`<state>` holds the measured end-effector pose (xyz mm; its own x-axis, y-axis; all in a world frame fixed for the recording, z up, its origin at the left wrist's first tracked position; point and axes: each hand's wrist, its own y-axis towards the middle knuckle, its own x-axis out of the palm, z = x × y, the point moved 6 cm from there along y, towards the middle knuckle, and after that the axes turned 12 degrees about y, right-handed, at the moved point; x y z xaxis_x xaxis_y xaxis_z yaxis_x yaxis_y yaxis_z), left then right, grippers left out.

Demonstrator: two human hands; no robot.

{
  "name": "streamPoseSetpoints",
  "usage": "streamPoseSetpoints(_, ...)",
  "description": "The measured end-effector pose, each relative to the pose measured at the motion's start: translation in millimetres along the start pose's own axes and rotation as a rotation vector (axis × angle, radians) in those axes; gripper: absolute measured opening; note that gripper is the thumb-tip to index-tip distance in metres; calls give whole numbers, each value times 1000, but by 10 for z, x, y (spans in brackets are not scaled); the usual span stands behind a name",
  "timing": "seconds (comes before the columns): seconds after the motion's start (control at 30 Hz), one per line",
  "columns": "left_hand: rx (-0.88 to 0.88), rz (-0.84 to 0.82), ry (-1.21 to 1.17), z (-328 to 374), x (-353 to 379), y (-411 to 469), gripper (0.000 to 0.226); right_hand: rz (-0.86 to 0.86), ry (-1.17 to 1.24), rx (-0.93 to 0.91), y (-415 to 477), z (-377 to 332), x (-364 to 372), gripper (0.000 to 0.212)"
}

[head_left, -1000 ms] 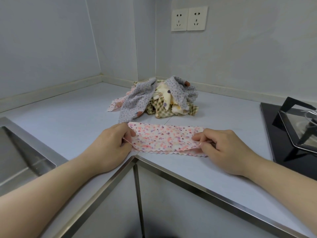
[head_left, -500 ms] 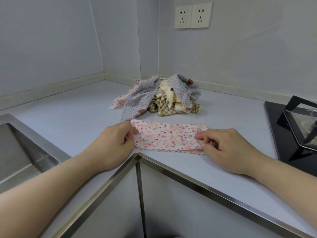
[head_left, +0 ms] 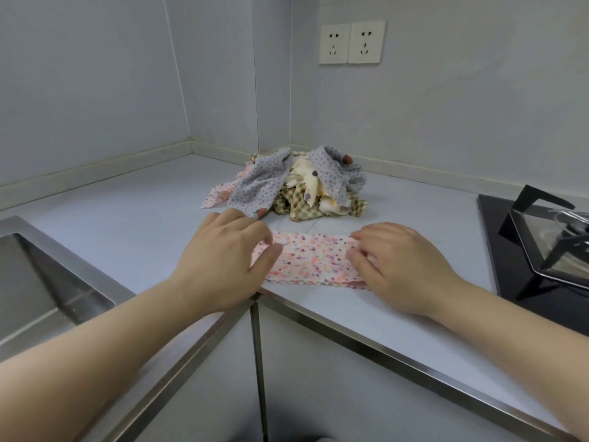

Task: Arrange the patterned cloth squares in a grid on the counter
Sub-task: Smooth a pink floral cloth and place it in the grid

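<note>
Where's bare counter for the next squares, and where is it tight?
Widest bare counter: between the sink and the cloth heap, back to the wall. Second patch: between heap and stove. Tight: the strip between heap and pink cloth, whose ends the left hand and right hand cover.
</note>
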<state>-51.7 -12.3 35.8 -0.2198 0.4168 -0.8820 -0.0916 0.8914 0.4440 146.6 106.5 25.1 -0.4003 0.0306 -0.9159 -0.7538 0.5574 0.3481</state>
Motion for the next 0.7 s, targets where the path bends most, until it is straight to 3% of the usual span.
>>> streamPoseSetpoints(0.07, 30, -107, -71, 165, 38, 170, 42, -33, 56, 35, 126, -79, 28, 38)
streamPoseSetpoints(0.23, 62, -333, -151, 552, 424, 435, 56, -204, 147, 151, 427, -220, 401, 34)
streamPoseSetpoints(0.37, 23, -506, -52, 505, 782, 378, 64, -308, 135, 189, 355, -125, 686, 53)
streamPoseSetpoints(0.7, -150, -646, 26, 206, 840, 266, 82, -331, 113, 410, 255, 140, 682, 70)
